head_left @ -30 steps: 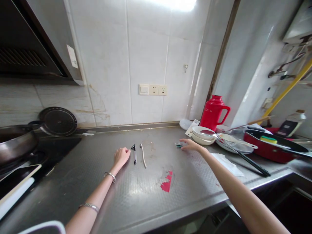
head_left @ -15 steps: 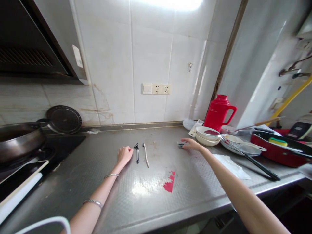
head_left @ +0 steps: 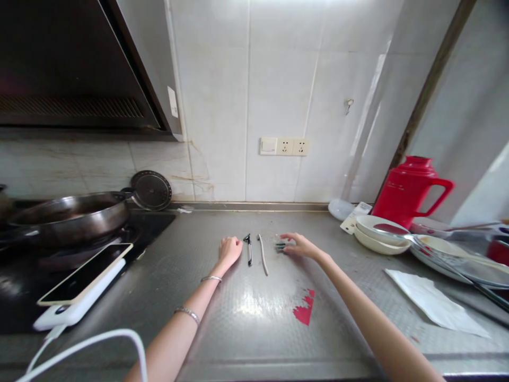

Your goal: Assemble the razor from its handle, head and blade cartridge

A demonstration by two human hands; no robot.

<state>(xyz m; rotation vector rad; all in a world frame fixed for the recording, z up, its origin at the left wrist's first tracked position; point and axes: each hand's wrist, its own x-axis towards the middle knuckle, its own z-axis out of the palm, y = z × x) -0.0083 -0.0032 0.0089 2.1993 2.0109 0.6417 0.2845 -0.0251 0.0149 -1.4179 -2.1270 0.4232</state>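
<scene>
My left hand rests on the steel counter as a closed fist; no object shows in it. Just right of it lies a peeler-like tool with a dark head and a silver and black handle. Beside that is a thin whitish stick, slightly bent, with a dark tip. My right hand has its fingers around a small dark and clear object at the counter surface, right of the stick. Its kind is too small to make out, and the fingers partly cover it.
A torn red patch is on the counter nearer me. To the right are stacked bowls, a white tissue and a red thermos. At left, a pan stands on the stove, with a phone and white cable nearby.
My right hand has moved left with the small object, closer to the whitish stick. The view has turned left, showing more of the stove and phone. My left fist stays beside the peeler-like tool.
</scene>
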